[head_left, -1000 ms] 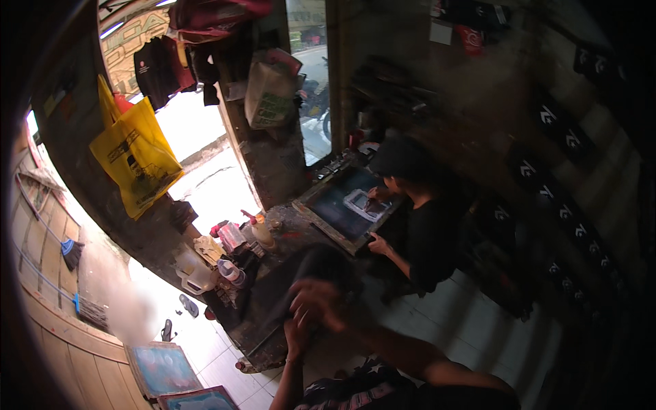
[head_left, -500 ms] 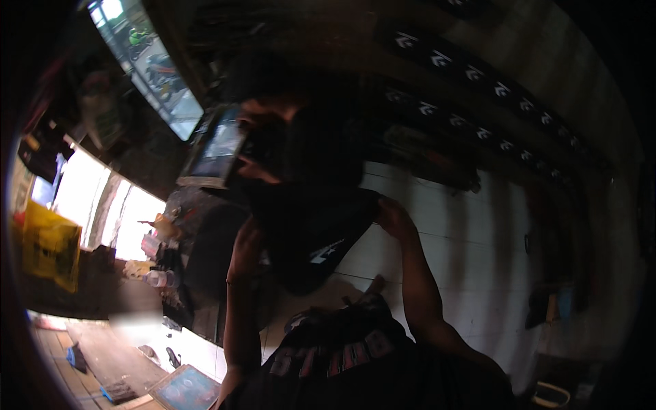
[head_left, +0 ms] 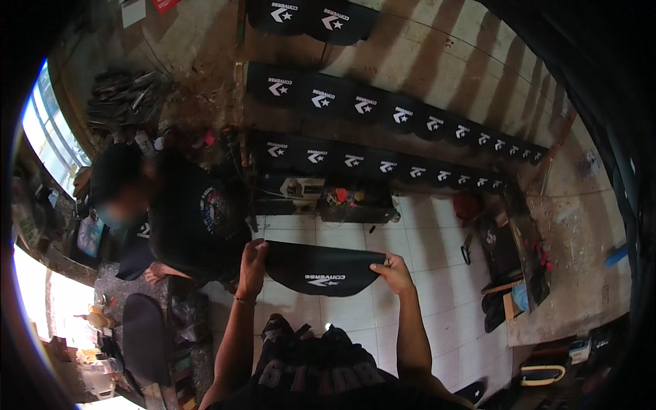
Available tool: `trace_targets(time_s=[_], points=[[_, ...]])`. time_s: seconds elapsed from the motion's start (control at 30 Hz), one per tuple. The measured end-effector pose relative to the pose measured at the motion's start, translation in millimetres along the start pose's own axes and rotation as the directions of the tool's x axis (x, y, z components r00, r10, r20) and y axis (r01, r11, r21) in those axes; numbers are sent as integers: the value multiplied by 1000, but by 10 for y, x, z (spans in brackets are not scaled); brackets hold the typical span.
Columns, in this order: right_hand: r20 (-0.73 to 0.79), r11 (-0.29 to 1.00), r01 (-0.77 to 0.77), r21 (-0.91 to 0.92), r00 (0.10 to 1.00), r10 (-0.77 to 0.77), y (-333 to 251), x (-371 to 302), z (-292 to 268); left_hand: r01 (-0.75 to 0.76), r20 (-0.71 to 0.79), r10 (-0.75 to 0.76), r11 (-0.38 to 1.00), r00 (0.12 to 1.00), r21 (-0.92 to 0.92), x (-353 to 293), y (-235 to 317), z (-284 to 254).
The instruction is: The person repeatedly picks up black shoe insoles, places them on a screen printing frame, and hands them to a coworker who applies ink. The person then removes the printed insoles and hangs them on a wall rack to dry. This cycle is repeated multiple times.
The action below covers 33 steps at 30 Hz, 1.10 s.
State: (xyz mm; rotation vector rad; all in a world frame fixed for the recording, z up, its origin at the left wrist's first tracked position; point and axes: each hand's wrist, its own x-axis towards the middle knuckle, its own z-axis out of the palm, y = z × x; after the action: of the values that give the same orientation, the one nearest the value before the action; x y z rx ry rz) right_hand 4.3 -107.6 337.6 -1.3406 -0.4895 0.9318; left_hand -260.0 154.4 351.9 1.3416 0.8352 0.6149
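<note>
Under the black panel (head_left: 307,263), as I watch through the head camera, white floor tiles (head_left: 444,290) spread out past its right end. Beyond the panel run long rows of similar black pieces (head_left: 342,106) with white prints. To the panel's left a co-worker (head_left: 198,222) in a dark shirt leans over. The panel itself is stretched between both hands, curved edge nearer the wearer. At its left corner I see the left hand (head_left: 252,266) pinching it; at its right, the right hand (head_left: 394,275) pinches, thumb on the face, fingertips behind hidden. A white print (head_left: 326,280) sits by the panel's curved edge.
</note>
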Motion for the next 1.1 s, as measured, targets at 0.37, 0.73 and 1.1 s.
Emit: trace_targets(time_s=[0.37, 0.73, 1.1], points=[[-208, 986, 61, -153, 974, -92, -668, 1954, -1045, -163, 300, 163, 986, 940, -26, 2117, 434, 1062], [-334, 600, 754, -266, 511, -792, -4392, 3999, -1668, -851, 222, 859, 498, 461, -164, 4561, 3837, 2403], [-41, 575, 817, -44, 573, -818, -5441, 5822, -2298, -883, 294, 833, 441, 469, 161, 5964, 4897, 3332]])
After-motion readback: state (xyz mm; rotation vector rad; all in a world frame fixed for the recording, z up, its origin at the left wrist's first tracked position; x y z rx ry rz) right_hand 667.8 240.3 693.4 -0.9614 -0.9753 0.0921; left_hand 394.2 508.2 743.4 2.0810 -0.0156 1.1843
